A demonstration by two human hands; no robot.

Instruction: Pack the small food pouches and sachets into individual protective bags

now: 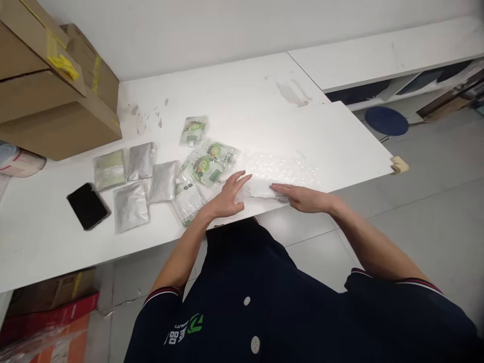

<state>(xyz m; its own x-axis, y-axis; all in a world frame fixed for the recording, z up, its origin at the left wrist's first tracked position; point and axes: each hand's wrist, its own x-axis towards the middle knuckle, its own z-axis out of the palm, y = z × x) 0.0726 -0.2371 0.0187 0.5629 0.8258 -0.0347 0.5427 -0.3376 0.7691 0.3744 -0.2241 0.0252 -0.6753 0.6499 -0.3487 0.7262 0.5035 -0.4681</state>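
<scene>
A sheet of clear bubble wrap (287, 167) lies near the front edge of the white table. Its near part looks folded over a whitish thing (260, 188) that I cannot make out clearly. At the wrap's left end is my left hand (228, 197), open, thumb and fingers apart. My right hand (304, 197) is open too, its straight fingers together and resting on the near edge of the wrap. Just left of my left hand are several clear-wrapped packets with green fruit pictures (206, 169), and another green packet (194, 130) lies behind them.
Several silver pouches (131, 205) and a yellowish-green packet (109, 170) lie to the left, beside a black phone (88, 206). Cardboard boxes (56, 118) stand at the back left. A blue stool (386, 121) is beyond the table's right end, whose corner carries a beige guard (400, 165).
</scene>
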